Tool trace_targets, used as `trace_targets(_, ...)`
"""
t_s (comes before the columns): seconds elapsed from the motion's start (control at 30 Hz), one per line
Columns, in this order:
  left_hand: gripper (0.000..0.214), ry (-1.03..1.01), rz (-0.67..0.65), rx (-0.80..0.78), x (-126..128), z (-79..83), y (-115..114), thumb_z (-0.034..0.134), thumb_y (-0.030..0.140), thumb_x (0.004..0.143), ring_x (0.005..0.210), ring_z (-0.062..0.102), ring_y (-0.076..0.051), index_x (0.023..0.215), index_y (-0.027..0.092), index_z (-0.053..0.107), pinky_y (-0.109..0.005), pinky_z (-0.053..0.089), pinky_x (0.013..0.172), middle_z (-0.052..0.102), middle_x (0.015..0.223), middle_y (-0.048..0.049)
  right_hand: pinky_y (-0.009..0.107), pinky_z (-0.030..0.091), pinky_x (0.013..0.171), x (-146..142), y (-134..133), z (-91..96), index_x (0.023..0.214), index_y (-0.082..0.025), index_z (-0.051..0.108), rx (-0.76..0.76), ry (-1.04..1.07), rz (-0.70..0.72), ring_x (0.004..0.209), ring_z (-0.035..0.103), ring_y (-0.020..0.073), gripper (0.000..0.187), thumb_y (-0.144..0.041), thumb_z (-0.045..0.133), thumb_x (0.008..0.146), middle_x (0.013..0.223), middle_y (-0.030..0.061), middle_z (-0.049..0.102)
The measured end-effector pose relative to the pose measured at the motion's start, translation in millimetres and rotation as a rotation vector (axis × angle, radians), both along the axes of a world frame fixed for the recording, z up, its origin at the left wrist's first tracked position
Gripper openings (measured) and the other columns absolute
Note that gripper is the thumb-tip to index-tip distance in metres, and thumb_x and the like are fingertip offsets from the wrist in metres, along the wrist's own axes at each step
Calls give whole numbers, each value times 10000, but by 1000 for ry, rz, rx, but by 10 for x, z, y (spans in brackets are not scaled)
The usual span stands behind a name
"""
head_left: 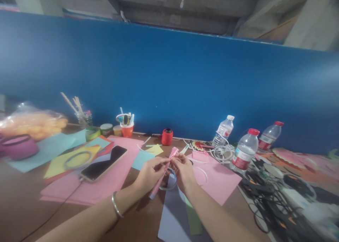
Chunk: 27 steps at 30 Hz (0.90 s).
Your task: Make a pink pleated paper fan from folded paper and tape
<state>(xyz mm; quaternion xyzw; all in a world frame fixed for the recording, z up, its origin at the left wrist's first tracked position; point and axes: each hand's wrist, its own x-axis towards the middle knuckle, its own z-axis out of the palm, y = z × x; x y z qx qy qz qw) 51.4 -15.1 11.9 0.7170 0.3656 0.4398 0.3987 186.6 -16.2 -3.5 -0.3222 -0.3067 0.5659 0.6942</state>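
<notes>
From where I stand, I take the phone [106, 163] on the counter [132, 221] as my mark, with sides as the person has them. The pink strip [159, 185], a narrow folded piece, is held in the air to the right of the phone. Its long axis is slanted: the lower end points back toward the person, and the upper end points away and to the right.

Both hands are on it. The grip of the left hand [152, 173], which is the hand nearer to the phone, is clamped on the middle part of the strip. The grip of the right hand [185, 173], farther from the phone, is pinched together near the upper end. So the lower end lies free, below the left fingers.

A pale ring [168, 189], also right of the phone, shows just under the hands; I cannot tell if it touches the strip. The ring and the right forearm crowd this place most. Farther right of the phone than the strip lie a lavender sheet [172, 224], a green strip [192, 217] and a pink sheet [219, 178]. Beyond the phone, to its right, stand an orange cup [127, 131] and a red pot [167, 137]. Far right of it are bottles [245, 150] and tangled cables [265, 192].
</notes>
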Motion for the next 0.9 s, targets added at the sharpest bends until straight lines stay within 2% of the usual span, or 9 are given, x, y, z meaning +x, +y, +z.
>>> trace_targets(0.3,279,-45,-15,-52,7,43,-19,505,152,736,774,638,-168,961,196,664,-283,534,709,674,936,-45,241,458,613,6,15,-53,735,-180,544,28,-54,-24,607,577,109,214,-183,713,603,646,-34,611)
trace_targets(0.53,298,-103,-29,-149,5,-23,9,499,158,733,716,651,-162,990,182,647,-292,544,665,669,970,-56,254,467,650,15,26,-73,715,-183,563,40,-63,-33,646,590,122,190,-182,707,591,676,-29,621)
trace_targets(0.67,351,-65,-19,-91,-22,-26,13,495,141,726,761,638,-162,1045,205,627,-300,531,702,657,1018,-50,258,472,613,12,1,-42,730,-179,582,31,-65,-1,612,590,126,160,-242,688,627,693,-11,628)
trace_targets(0.8,288,81,8,66,-37,38,-29,495,176,759,791,611,-162,1000,218,646,-300,494,752,669,911,-38,228,456,558,17,4,-28,728,-178,584,16,-84,-29,559,563,104,188,-252,714,615,653,-24,611)
trace_targets(0.9,282,128,5,103,-31,66,-55,484,196,773,769,603,-156,1006,221,641,-282,494,719,659,897,-41,232,458,559,21,32,-53,705,-177,585,14,-100,-62,568,564,111,194,-251,726,594,647,-25,612)
